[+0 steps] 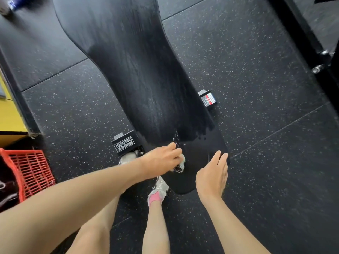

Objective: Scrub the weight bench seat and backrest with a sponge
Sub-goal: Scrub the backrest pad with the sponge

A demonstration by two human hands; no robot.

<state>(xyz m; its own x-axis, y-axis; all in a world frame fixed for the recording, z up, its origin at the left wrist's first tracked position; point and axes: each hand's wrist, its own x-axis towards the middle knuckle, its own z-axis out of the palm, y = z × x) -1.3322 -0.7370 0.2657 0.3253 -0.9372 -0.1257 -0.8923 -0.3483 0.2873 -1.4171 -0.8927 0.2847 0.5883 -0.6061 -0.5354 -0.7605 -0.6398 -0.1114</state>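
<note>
**A:** Status on the bench pad (139,88)?

**B:** The sponge (182,162) sat on the pad's near end under the left hand (161,159), fingers curled round it. It was pale and mostly hidden, with suds at its edge.

**A:** Coverage?

**B:** Wet, darker streaks ran from just beyond that hand up most of the pad. The strip beside and behind the hand looked dry and matte. I'd call it well past half, near end left. Far end was blurred, couldn't tell.

**A:** Other hand?

**B:** Right hand (212,174) was open, fingers straight, at the pad's edge just right of the sponge. Contact unclear. Red basket (31,171) well left of the left arm.
</note>
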